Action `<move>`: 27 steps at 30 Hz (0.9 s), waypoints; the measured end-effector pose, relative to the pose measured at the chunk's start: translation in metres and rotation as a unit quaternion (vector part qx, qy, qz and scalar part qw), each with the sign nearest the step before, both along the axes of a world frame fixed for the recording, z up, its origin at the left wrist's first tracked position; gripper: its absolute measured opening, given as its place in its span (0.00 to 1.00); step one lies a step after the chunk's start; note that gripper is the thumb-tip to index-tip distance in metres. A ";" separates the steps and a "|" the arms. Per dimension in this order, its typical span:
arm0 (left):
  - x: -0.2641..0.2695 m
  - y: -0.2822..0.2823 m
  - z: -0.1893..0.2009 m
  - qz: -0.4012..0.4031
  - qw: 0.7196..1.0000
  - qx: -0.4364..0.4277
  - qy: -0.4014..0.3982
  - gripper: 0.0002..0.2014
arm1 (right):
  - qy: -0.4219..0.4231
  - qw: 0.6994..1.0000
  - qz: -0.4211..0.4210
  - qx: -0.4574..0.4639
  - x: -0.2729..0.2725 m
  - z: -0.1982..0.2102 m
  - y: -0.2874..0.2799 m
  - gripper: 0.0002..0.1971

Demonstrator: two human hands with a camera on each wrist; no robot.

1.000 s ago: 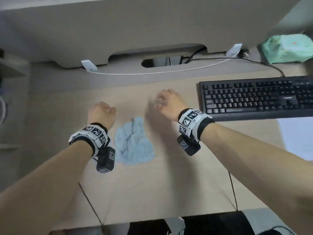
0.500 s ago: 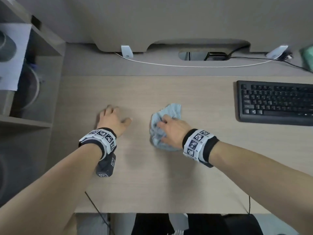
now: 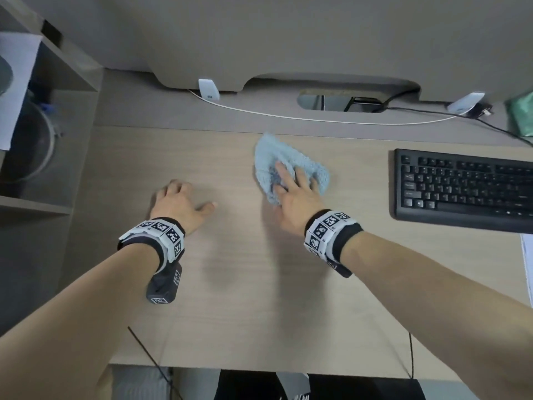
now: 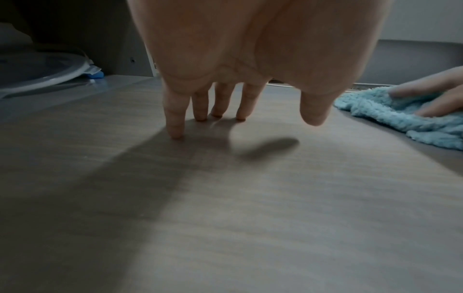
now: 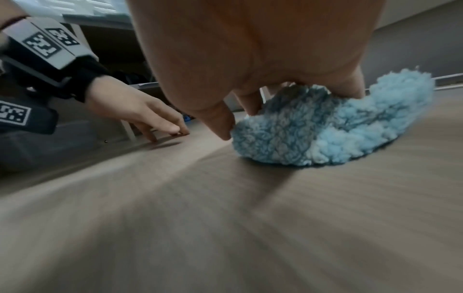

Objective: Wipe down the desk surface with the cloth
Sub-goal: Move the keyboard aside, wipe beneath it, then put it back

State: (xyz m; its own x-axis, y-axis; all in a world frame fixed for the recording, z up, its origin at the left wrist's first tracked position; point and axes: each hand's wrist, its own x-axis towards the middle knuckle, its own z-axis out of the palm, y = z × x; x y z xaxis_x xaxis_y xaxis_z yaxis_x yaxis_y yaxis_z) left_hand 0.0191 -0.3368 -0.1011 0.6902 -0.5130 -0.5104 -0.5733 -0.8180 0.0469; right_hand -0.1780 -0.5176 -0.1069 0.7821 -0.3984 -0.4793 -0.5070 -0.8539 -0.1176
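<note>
A fluffy light blue cloth (image 3: 300, 163) (image 5: 338, 134) (image 4: 391, 117) lies bunched on the wood-grain desk (image 3: 259, 298), near its back middle. My right hand (image 3: 291, 194) (image 5: 250, 59) presses down on the cloth with spread, mostly straight fingers, thumb at its left edge. The right wrist view is blurred by motion. My left hand (image 3: 178, 200) (image 4: 225, 59) (image 5: 140, 113) holds nothing; its fingertips rest on the bare desk to the left of the cloth, thumb lifted.
A black keyboard (image 3: 467, 186) sits at the right, close to the cloth. A white cable (image 3: 288, 116) and a black cable (image 3: 490, 124) run along the back ledge. A shelf unit (image 3: 43, 140) stands at the left, a sheet of paper (image 3: 527, 261) at the right edge.
My right hand came down onto the cloth and has pushed it away from me and to the right. My left hand settled with its fingertips on the desk.
</note>
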 end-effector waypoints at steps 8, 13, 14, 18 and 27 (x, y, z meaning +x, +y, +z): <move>-0.001 0.002 0.001 -0.002 1.000 0.014 0.005 0.42 | 0.027 0.977 -0.210 -0.013 -0.041 -0.001 -0.109 0.28; -0.003 0.000 0.001 -0.001 1.000 0.013 0.005 0.40 | 0.018 0.977 -0.212 0.022 0.013 0.000 -0.085 0.30; -0.003 0.000 0.001 -0.003 1.000 0.016 0.004 0.40 | 0.012 0.985 -0.167 0.047 0.022 0.002 -0.071 0.30; 0.000 0.000 0.003 -0.007 1.000 0.020 0.007 0.39 | 0.023 0.995 0.029 0.090 0.020 0.005 -0.029 0.40; 0.002 0.007 0.003 -0.004 1.000 0.001 0.017 0.37 | 0.037 0.989 -0.142 -0.023 -0.018 0.008 -0.131 0.34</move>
